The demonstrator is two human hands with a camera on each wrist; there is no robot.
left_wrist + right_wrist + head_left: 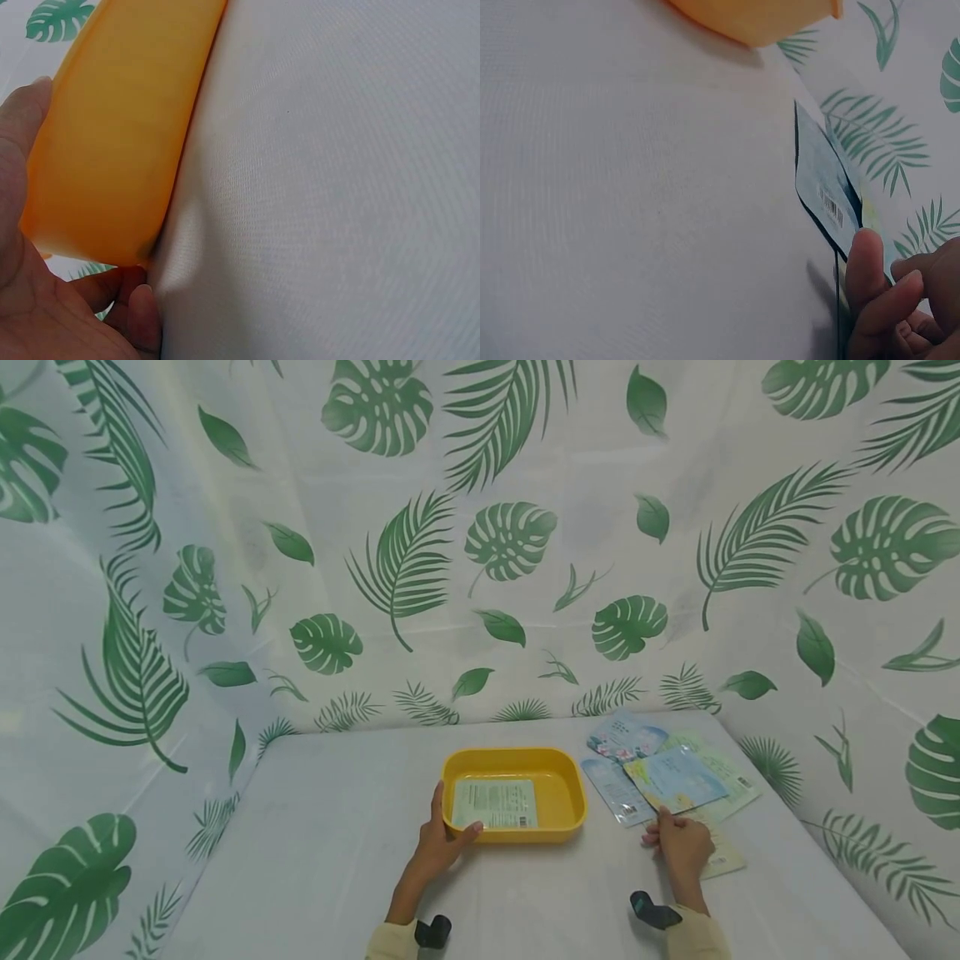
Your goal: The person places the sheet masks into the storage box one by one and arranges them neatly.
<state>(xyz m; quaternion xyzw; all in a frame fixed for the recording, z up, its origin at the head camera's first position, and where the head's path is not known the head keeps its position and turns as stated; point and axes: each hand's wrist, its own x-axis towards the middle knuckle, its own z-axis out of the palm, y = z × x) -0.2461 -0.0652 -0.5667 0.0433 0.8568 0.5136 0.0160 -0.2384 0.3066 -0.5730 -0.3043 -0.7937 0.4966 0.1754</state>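
At its near left corner, a yellow plastic tray (562, 837) is gripped by my left hand (441, 843), thumb at the front rim and fingers along the left side. Inside the tray lies a pale green sachet (493, 802) with printed text and a barcode. My right hand (684, 847) pinches the near edge of a light blue and yellow sachet (678, 777) on top of a loose pile. In the right wrist view, the thumb and fingers of the right hand (892, 300) meet at that edge, partly hiding it.
Around the held sachet lie a blue sachet with a barcode (618, 792), a floral blue sachet (624, 737) and pale green sachets (738, 789). The white-covered table (330, 852) meets leaf-printed curtains (525, 677) at the back and sides.
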